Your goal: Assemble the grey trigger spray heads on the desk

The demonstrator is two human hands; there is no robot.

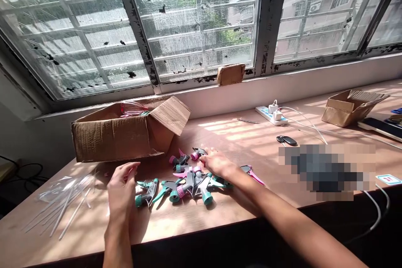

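Observation:
Several trigger spray heads in grey, teal and pink lie piled on the wooden table, among them a teal-collared one. My right hand reaches over the back of the pile, its fingers closed on a pink-and-grey spray head. The fingertips are partly hidden there. Left of the pile, my left hand hovers with loosely bent fingers and thumb apart, and I see nothing in it. Nearest to it lies a teal-and-grey spray head.
An open cardboard box stands behind the pile, with clear pinkish plastic inside. Thin white tubes and a clear plastic bag lie at left. To the right are a power strip, black key fob and small carton.

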